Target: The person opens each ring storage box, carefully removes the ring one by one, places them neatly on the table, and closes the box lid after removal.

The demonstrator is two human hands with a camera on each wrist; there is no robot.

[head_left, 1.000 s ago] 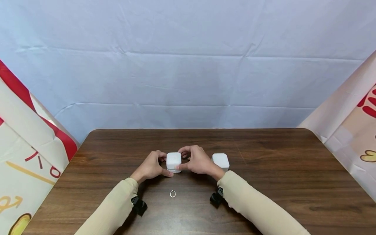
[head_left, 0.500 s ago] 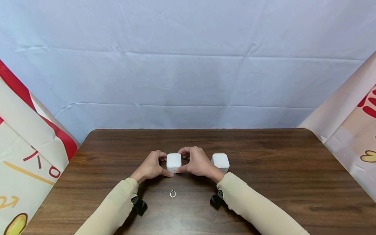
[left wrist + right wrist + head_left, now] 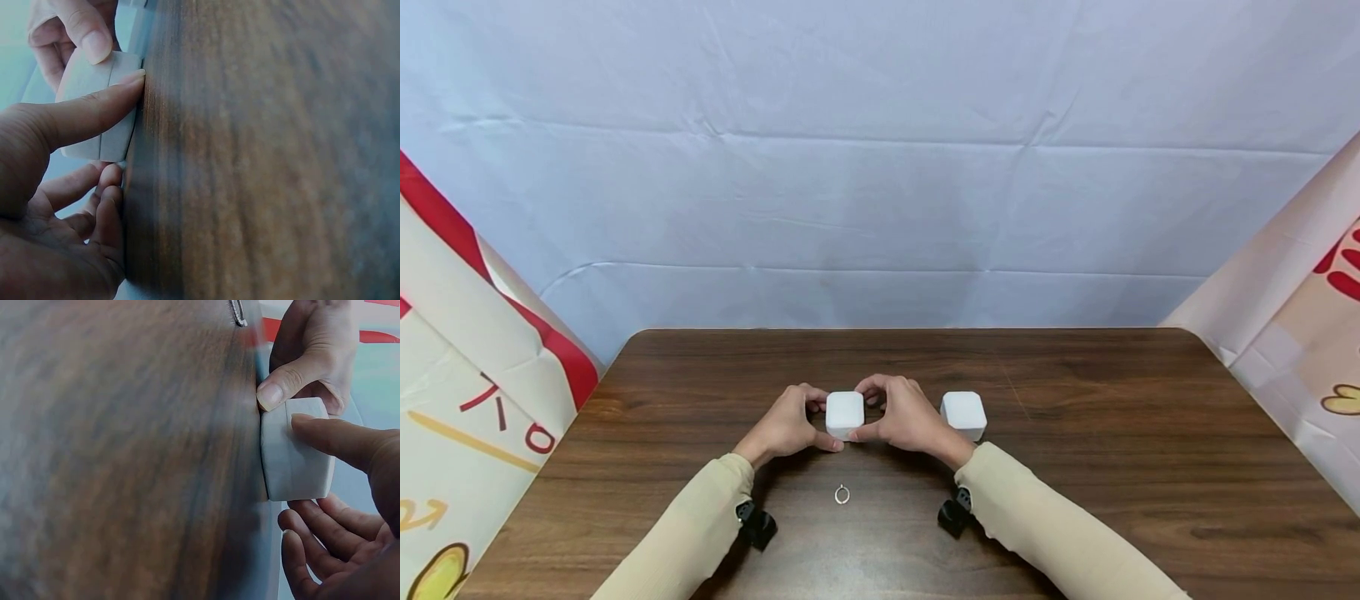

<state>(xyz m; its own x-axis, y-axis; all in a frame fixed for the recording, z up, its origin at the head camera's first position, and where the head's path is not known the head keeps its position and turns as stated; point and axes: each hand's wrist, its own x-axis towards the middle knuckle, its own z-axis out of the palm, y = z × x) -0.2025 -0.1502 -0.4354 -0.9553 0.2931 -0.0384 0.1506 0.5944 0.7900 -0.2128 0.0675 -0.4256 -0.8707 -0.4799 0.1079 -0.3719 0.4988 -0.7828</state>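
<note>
A small white jewelry box [image 3: 845, 408] with rounded corners stands on the brown wooden table [image 3: 1075, 467], its lid down. My left hand [image 3: 785, 423] holds it from the left, thumb across the lower front and fingers behind. From the right, my right hand [image 3: 908, 414] grips the same box, its thumb by the seam and its fingers at the back. In the right wrist view the seam [image 3: 289, 419] between lid and base shows as a thin line. A thin silvery ring [image 3: 842, 495] lies on the table nearer to me, between my forearms.
A second white box [image 3: 963, 412], much like the first, stands just right of my right hand, close by the wrist. A pale cloth [image 3: 880, 208] hangs behind the table's far edge, with printed cloths at both sides.
One second ago the box's lid stood slightly raised with a gap at the front; it has come down flat. Both hands have stayed around the box. The ring and second box have not moved.
</note>
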